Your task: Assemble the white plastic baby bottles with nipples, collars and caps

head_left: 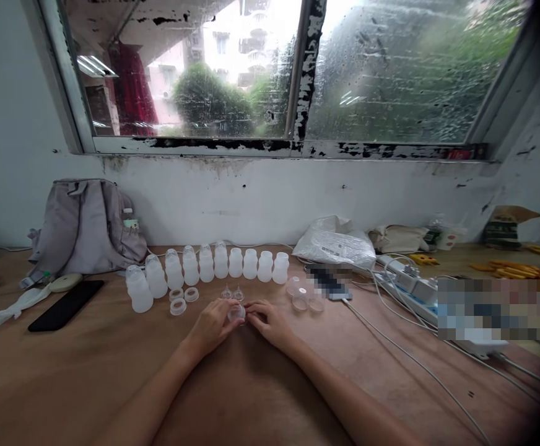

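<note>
My left hand [213,324] is closed around a small translucent bottle collar ring [236,313], its thumb and fingers on the rim. The fingers of my right hand [272,325] are bent together at the ring's right edge; whether a nipple sits inside it I cannot make out. Just beyond are two clear bottle nipples [231,293]. Three loose collar rings [178,306] lie to the left, and several clear domed caps [300,302] to the right. Behind them stands a curved row of frosted baby bottles [191,267]; those on the left have clear tops, those on the right open necks.
A black phone [66,305] and a grey backpack [87,226] are on the left. To the right lie a charging phone [330,283], a plastic bag [337,243] and a white power strip [409,288] with trailing cables. A wall and window close off the back.
</note>
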Tool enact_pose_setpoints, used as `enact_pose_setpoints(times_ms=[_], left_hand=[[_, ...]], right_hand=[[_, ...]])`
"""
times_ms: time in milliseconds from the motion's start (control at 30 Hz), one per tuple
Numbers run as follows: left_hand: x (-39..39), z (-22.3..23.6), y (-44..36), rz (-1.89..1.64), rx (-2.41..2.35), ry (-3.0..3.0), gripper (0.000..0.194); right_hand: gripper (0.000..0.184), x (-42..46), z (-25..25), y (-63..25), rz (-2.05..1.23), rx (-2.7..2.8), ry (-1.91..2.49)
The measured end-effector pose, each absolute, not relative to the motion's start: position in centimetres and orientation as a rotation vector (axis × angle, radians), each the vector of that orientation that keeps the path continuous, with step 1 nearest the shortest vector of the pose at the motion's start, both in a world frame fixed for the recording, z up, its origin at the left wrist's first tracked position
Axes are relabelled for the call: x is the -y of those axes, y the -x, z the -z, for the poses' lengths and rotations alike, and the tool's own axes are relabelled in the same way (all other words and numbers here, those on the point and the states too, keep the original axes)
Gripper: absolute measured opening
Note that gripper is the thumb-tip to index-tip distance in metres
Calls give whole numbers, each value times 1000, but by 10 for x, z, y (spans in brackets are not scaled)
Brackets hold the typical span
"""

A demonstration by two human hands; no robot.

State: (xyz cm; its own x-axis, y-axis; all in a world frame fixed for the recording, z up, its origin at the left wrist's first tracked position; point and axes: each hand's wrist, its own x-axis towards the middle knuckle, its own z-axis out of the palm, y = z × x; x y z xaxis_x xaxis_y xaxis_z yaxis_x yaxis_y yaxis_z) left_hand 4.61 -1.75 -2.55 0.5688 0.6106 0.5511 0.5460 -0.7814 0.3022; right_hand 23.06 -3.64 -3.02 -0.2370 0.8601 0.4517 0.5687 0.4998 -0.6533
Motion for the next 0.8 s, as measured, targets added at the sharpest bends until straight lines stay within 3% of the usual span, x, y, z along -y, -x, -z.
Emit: enact_pose_setpoints(times_ms=[400,800], left_hand=[[20,26,-50,-958,-981,-2665,30],[16,35,-50,-854,-1073,-2744,36]], right_hand=[[21,28,40,-233,-761,1797,1192],[21,24,50,-234,-607,1706,1268]])
